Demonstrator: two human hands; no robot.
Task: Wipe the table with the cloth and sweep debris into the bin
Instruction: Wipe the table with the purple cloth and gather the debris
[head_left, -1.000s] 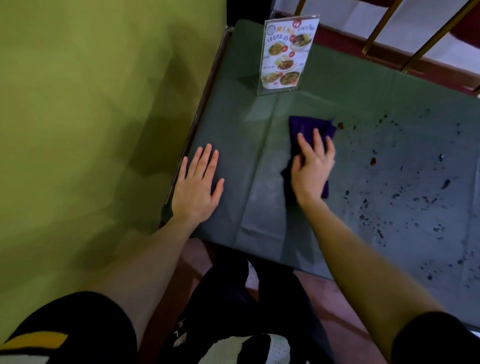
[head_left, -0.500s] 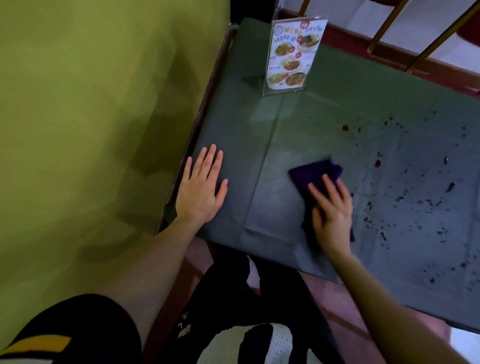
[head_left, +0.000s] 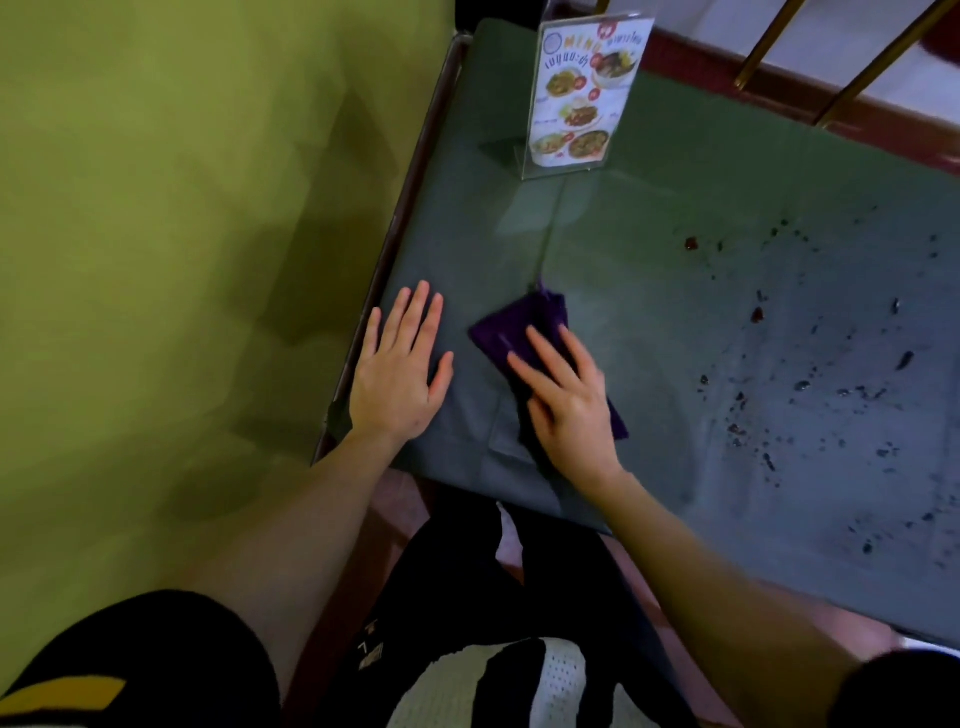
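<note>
A person's right hand (head_left: 569, 410) presses flat on a folded dark purple cloth (head_left: 524, 332) lying on a grey-green covered table (head_left: 675, 197), the fingers (head_left: 540, 358) straight and slightly spread over the fabric, pointing toward the upper left. The cloth sits near the table's near-left corner, its far corner poking out beyond the fingertips and another edge showing below the wrist side of the hand. Just beside it, the left hand (head_left: 400, 374) rests palm down on the bare table surface, fingers straight and close together, thumb out toward the cloth but apart from it; it holds nothing. To the right of the cloth, well apart from it, dark crumbs and reddish-brown specks of debris (head_left: 810, 395) are scattered across the table's right half. At the far left end of the table stands an upright clear acrylic menu holder (head_left: 582, 93) with pictures of dishes on a white card. A yellow-green wall (head_left: 182, 234) runs along the table's left edge, and brass-coloured rails (head_left: 872, 57) slant beyond the far edge. The person's dark clothing shows at the bottom of the head view.
</note>
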